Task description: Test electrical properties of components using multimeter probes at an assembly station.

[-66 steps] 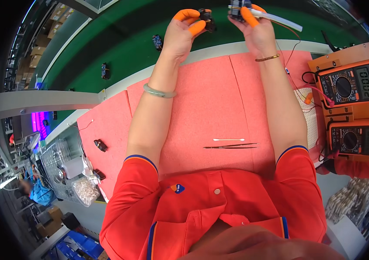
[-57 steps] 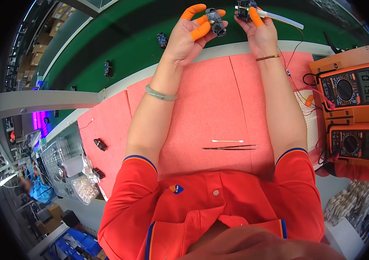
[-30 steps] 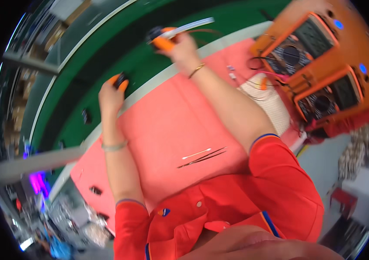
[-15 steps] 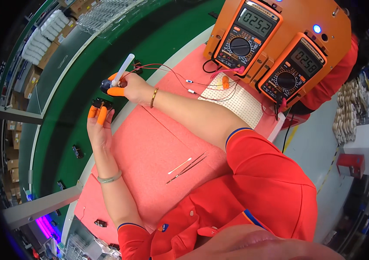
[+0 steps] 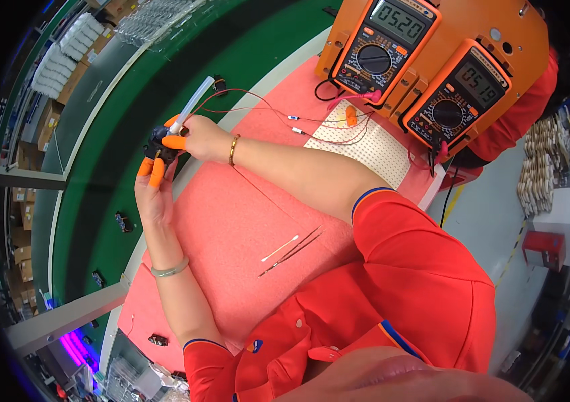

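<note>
Orange cots cover some fingertips of both hands. Between the fingers of my left hand (image 5: 155,194) is a small black electronic part (image 5: 163,151), partly hidden by fingers. My right hand (image 5: 201,141) grips a dark test fixture (image 5: 158,134) with a translucent white tube (image 5: 194,100) slanting up from it. Both hands are close together over the green belt, and the fixture appears to touch the black part. Thin red wires (image 5: 251,94) run from near my right hand toward two orange multimeters (image 5: 374,59), (image 5: 447,112), whose displays show near-equal readings.
A cotton swab (image 5: 279,248) and dark tweezers (image 5: 291,252) lie on the pink mat (image 5: 231,221). Small black parts sit on the green belt (image 5: 87,221), another (image 5: 158,340) on the mat. A perforated white board (image 5: 365,144) lies below the meters. A red-sleeved person (image 5: 523,114) is behind them.
My right hand has lowered the fixture to the part in my left hand. Both meter readings rose and the blue lamp by the right meter went dark. Parts on the belt shifted away from me.
</note>
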Tool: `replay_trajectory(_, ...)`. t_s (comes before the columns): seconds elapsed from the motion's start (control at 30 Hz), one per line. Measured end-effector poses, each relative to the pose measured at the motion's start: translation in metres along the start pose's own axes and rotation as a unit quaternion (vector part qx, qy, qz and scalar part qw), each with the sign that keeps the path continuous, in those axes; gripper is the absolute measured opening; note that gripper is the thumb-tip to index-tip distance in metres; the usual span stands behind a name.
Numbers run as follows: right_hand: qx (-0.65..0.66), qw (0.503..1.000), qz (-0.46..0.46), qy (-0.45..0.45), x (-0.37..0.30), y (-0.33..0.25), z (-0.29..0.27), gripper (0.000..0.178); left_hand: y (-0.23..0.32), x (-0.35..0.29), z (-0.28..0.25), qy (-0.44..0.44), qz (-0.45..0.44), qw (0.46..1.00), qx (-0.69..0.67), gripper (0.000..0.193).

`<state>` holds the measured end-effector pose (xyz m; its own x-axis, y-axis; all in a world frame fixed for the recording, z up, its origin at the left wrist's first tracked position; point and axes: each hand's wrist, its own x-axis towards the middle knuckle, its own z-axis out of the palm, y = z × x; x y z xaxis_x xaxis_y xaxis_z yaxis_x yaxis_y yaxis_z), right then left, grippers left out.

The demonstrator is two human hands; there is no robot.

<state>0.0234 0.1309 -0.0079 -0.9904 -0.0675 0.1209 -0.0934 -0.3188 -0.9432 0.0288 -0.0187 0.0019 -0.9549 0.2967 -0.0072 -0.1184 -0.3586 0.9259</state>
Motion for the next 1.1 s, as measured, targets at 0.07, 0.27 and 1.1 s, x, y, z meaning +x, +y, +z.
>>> replay_trajectory(0.07,-0.016,1.0,0.001,0.007,0.002,0.001,-0.007,0.023,-0.003,0.001,-0.001,0.024,0.0,1.0,0.001,0.027)
replay_trajectory(0.27,-0.054,0.998,-0.014,-0.022,0.007,-0.006,-0.005,0.022,-0.005,0.006,-0.012,0.112,-0.004,0.994,-0.003,0.032)
replay_trajectory(1.1,0.142,0.984,-0.027,0.105,0.028,0.0,-0.043,0.027,0.008,0.009,0.009,-0.02,0.009,0.958,-0.286,0.031)
